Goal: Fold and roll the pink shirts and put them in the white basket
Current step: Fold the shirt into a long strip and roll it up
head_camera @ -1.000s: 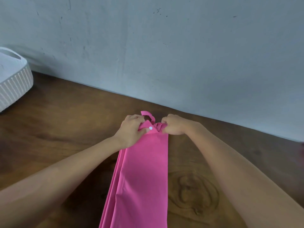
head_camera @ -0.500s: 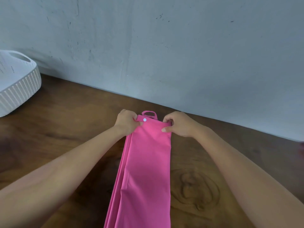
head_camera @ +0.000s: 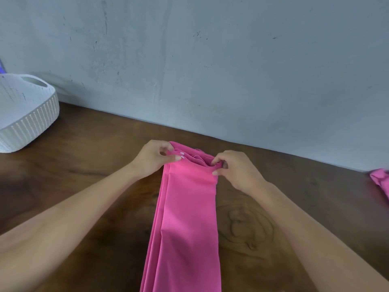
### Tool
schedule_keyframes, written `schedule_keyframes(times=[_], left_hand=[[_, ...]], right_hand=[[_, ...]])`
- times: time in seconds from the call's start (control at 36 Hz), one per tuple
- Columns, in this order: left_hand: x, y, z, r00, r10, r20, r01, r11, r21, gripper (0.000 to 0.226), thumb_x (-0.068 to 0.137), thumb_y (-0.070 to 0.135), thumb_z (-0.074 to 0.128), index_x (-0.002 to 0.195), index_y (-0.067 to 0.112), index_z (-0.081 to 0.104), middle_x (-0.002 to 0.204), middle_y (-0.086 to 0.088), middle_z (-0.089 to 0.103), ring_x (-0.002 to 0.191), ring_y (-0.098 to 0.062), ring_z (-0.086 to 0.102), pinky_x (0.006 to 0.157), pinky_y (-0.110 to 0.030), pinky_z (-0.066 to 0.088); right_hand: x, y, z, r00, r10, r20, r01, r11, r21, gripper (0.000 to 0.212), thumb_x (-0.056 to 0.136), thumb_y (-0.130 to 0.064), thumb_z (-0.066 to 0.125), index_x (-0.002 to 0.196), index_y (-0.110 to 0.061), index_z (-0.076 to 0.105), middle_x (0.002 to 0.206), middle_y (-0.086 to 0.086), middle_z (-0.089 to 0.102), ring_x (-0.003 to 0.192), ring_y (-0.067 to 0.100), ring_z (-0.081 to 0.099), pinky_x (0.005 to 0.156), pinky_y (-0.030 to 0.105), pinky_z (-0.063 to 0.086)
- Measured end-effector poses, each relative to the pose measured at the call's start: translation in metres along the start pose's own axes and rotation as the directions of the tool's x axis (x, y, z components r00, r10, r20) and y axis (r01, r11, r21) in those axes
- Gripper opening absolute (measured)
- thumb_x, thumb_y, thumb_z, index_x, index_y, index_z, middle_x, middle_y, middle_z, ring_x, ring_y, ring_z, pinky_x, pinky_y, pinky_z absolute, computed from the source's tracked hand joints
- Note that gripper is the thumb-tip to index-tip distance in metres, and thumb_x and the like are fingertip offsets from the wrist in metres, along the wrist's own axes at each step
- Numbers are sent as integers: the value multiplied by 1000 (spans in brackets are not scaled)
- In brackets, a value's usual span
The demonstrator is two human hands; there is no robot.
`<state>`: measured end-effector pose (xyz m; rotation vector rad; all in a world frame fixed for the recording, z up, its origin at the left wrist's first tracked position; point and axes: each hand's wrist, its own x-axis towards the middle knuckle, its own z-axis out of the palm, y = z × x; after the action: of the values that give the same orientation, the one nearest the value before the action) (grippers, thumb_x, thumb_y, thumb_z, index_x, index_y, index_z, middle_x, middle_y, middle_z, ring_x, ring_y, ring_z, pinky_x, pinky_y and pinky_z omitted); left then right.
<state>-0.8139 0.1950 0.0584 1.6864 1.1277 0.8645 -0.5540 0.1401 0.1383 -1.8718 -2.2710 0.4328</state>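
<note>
Pink shirt [head_camera: 187, 218], already folded into a long strip at the counter's [head_camera: 84, 165] 6 o'clock, is being pinched at its far end by left hand [head_camera: 151, 159] and right hand [head_camera: 235, 171] fingers, rolling seemingly just beginning, while the white basket [head_camera: 27, 114] is waiting at 10 o'clock and another pink garment [head_camera: 381, 182] is lying at 3 o'clock.

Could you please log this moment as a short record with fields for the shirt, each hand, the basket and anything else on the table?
shirt: pink shirt, folded into a long strip on the wooden table
left hand: pinches the strip's far left corner
right hand: pinches the far right corner
basket: white basket, far left, near the wall
other: more pink cloth at the right edge
</note>
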Motion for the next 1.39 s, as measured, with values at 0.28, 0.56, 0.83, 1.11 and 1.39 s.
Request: schedule_keyframes(times=[0.28,0.56,0.83,1.11,1.39], left_hand=[[-50,15,3,982,185,-26,-185,982,25,13,89,23,78,84,16,69,88,2,72,88,-16,69,89,-36,55],[-75,4,10,959,283,13,-283,958,41,7,92,21,74,95,17,78,98,3,73,98,-20,68,91,-44,52],[-100,-6,22,969,247,19,-247,964,101,7,84,23,81,82,18,76,83,5,68,83,-20,65,81,-41,53],[-156,-17,46,984,174,41,-179,963,204,10,78,22,86,81,24,77,84,14,72,85,-13,68,81,-41,54],[-225,-1,84,989,151,-5,-142,941,308,9,80,25,84,83,25,75,83,15,70,83,-10,66,78,-34,53]], right_hand=[[-40,-14,-3,980,80,-183,-82,997,-3,19,86,-33,78,82,-19,66,80,-8,58,73,8,53,63,26,37],[-80,-16,35,951,43,-306,-44,999,5,4,94,-18,69,96,-17,72,90,-9,60,76,6,56,69,26,46],[-115,-10,76,927,122,-355,-140,990,-27,7,90,-22,73,96,-19,76,96,-13,66,88,8,57,71,28,50],[-170,-5,126,944,157,-291,-160,987,13,5,87,-24,77,89,-19,77,92,-13,70,86,12,58,70,27,49],[-246,-1,143,934,139,-329,-129,990,52,7,84,-24,78,81,-20,73,86,-13,66,84,12,56,67,22,39]])
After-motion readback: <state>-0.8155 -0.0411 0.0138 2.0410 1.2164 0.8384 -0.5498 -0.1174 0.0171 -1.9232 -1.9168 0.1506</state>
